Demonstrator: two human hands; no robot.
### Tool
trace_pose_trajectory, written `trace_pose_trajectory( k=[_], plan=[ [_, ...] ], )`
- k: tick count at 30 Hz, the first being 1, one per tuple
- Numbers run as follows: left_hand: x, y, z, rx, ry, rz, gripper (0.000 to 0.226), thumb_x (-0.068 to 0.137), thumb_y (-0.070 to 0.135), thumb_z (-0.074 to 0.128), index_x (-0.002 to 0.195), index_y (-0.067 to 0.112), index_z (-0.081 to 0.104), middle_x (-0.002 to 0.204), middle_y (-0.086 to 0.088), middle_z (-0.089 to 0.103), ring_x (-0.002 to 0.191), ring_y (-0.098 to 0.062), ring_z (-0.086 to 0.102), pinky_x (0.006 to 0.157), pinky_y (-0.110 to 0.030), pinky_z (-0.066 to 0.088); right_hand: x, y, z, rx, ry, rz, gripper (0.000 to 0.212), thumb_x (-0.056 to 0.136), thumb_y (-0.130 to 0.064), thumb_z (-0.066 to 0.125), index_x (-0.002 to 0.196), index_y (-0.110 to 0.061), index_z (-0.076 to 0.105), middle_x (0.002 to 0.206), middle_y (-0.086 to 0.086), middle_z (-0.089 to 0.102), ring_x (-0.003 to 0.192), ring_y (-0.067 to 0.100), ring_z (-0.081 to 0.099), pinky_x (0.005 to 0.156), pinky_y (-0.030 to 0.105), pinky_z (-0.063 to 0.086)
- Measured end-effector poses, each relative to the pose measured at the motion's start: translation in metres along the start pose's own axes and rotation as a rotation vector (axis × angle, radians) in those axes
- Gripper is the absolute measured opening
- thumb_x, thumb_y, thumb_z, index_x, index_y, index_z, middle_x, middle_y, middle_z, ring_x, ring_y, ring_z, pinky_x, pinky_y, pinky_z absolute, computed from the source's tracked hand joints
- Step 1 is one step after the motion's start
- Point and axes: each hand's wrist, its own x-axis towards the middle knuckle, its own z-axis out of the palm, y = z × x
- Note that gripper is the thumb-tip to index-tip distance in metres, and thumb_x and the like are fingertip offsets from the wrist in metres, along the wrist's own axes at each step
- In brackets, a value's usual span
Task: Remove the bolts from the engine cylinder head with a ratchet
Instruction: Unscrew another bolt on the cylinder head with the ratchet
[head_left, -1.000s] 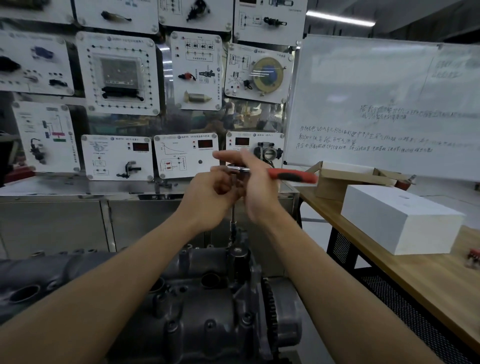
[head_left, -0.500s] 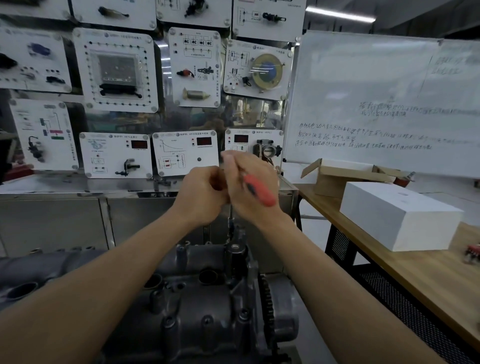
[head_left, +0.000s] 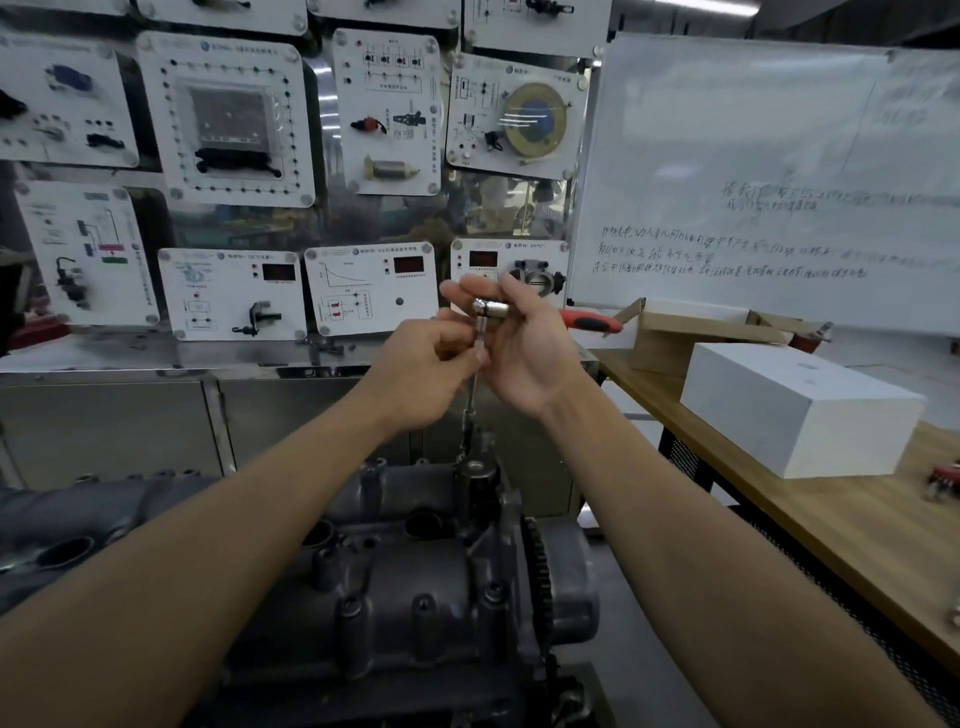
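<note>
The right hand (head_left: 524, 358) is gripping the ratchet (head_left: 491, 310) at its metal head, palm turned toward the camera, fingers curled over the top and the red handle sticking out to the right past the palm. The left hand (head_left: 418, 371) is curling its fingers round the extension bar (head_left: 469, 426) just under the ratchet head, its fingertips touching the right hand. The bar is running straight down to the far end of the engine cylinder head (head_left: 415, 577), where its tip is hiding behind a raised boss, so the bolt cannot be seen. Half a second ago the red handle was pointing toward the camera; now it is lying out to the right. A white box (head_left: 800, 410) and an open cardboard box (head_left: 691, 327) are sitting on the wooden table (head_left: 857, 525) to the right, a whiteboard (head_left: 779, 156) is standing behind them, and training panels (head_left: 223, 119) are covering the wall.
</note>
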Motion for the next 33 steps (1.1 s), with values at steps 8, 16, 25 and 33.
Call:
trace_pose_trajectory(
  k=[8, 16, 25, 33],
  plan=[
    [-0.002, 0.001, -0.003, 0.209, 0.16, 0.013, 0.034, 0.086, 0.0, 0.067, 0.057, 0.015, 0.058, 0.054, 0.001, 0.059, 0.05, -0.018, 0.054, 0.051, -0.022, 0.043, -0.006, 0.015, 0.02, -1.369, 0.223, -0.85, 0.042, 0.106, -0.027, 0.039, 0.086, -0.008, 0.07, 0.075, -0.002, 0.068, 0.071, 0.015, 0.065, 0.068, 0.035, 0.053],
    [-0.005, 0.007, -0.003, 0.024, 0.053, -0.011, 0.012, 0.095, 0.004, 0.061, 0.1, -0.004, 0.069, 0.093, -0.018, 0.074, 0.087, -0.034, 0.071, 0.083, -0.05, 0.057, -0.007, 0.012, 0.024, -0.683, 0.114, -0.466, 0.038, 0.106, -0.029, 0.043, 0.098, -0.016, 0.077, 0.097, -0.003, 0.076, 0.098, 0.012, 0.07, 0.081, 0.029, 0.059],
    [0.0, 0.005, -0.006, -0.096, -0.059, -0.088, 0.018, 0.1, 0.006, 0.058, 0.107, -0.006, 0.071, 0.094, -0.013, 0.075, 0.077, -0.011, 0.074, 0.068, -0.018, 0.058, -0.002, -0.003, 0.001, 0.016, -0.061, 0.026, 0.057, 0.108, -0.04, 0.033, 0.087, -0.017, 0.081, 0.113, 0.0, 0.075, 0.096, 0.024, 0.073, 0.081, 0.036, 0.047],
    [-0.001, 0.007, -0.006, 0.205, 0.138, -0.014, 0.027, 0.083, 0.014, 0.059, 0.057, 0.015, 0.054, 0.056, -0.003, 0.056, 0.056, -0.027, 0.051, 0.057, -0.038, 0.048, -0.01, 0.017, 0.023, -1.358, 0.2, -0.956, 0.035, 0.105, -0.02, 0.046, 0.092, 0.0, 0.072, 0.087, 0.01, 0.074, 0.081, 0.019, 0.066, 0.074, 0.03, 0.051]
  ],
)
